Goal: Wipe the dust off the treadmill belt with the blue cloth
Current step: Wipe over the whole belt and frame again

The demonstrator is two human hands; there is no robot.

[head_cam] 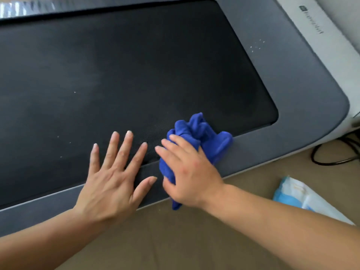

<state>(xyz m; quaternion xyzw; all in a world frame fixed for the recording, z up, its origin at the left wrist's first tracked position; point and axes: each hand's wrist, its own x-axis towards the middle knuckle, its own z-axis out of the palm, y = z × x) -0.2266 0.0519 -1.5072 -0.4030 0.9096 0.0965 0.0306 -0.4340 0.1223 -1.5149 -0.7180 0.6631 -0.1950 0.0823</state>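
Right hand (pixel 190 172) grip curled round crumpled bright blue microfibre cloth (pixel 198 139), pressed on near edge of black textured treadmill belt (pixel 126 71), straddling grey side rail (pixel 272 145). Left hand (pixel 113 172) flat, fingers spread, bracing at 9 o'clock of cloth. White specks remain toward 9–10 o'clock; wiping looks barely begun, most of belt left.

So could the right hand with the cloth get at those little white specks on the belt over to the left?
Probably yes. The right hand grips the blue cloth at the belt's near edge, and the specks lie on open treadmill belt. Only the left hand, pressed flat between them, blocks a straight sweep.
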